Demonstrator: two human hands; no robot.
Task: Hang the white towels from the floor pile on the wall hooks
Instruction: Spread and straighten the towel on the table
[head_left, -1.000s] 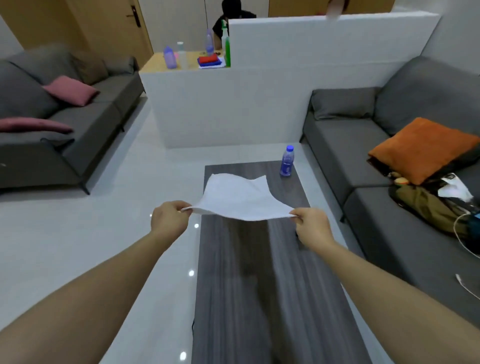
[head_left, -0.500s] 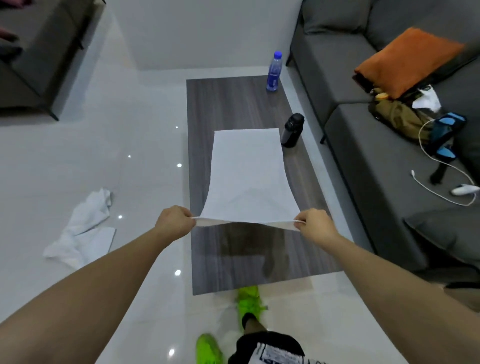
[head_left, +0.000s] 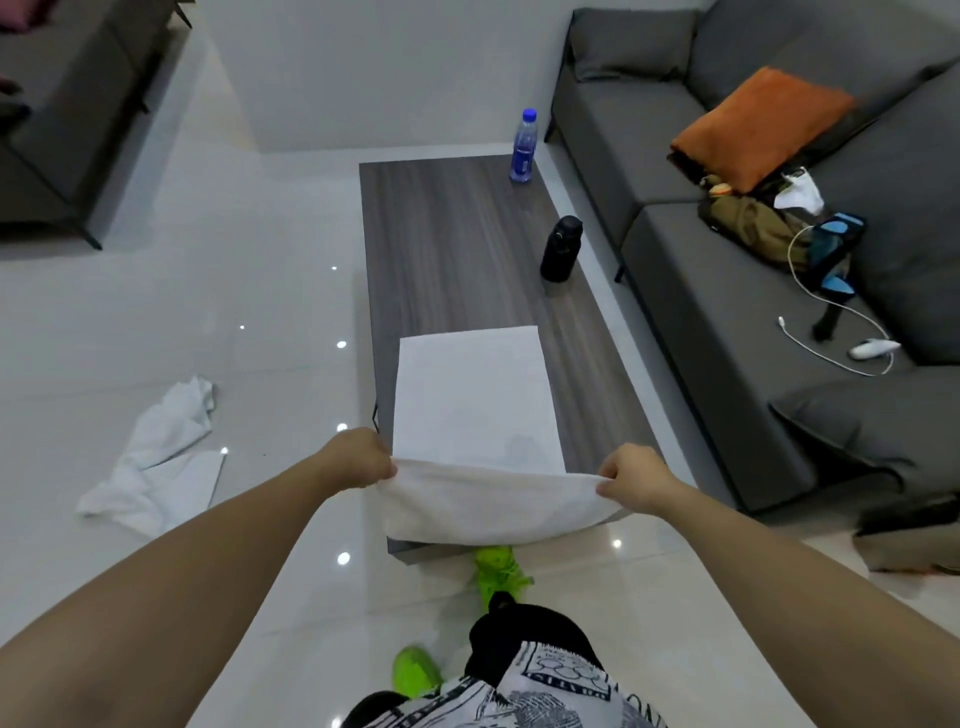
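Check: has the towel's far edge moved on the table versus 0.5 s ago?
Yes. The white towel's far edge has retreated toward the person: earlier level with the black bottle on the coffee table, now well short of it.

Towel (head_left: 475, 400) white, plain, lying on the bench (head_left: 447, 249); bench dark grey-brown with streaked wood grain; floor (head_left: 218, 291) pale grey gloss with small white light spots; crumpled towels (head_left: 156, 457) at 9 o'clock on the floor, white; bottle (head_left: 523, 148) at 12 o'clock, clear blue with blue cap and blue label; flask (head_left: 561, 249) at 1 o'clock, matt black; sofa (head_left: 727, 312) at 3 o'clock, charcoal grey; cushion (head_left: 763, 124) at 2 o'clock, orange; cable (head_left: 826, 332) on the sofa, white; shoes (head_left: 498, 569) at 6 o'clock, neon green; shorts (head_left: 550, 686) white with black printed graphics.
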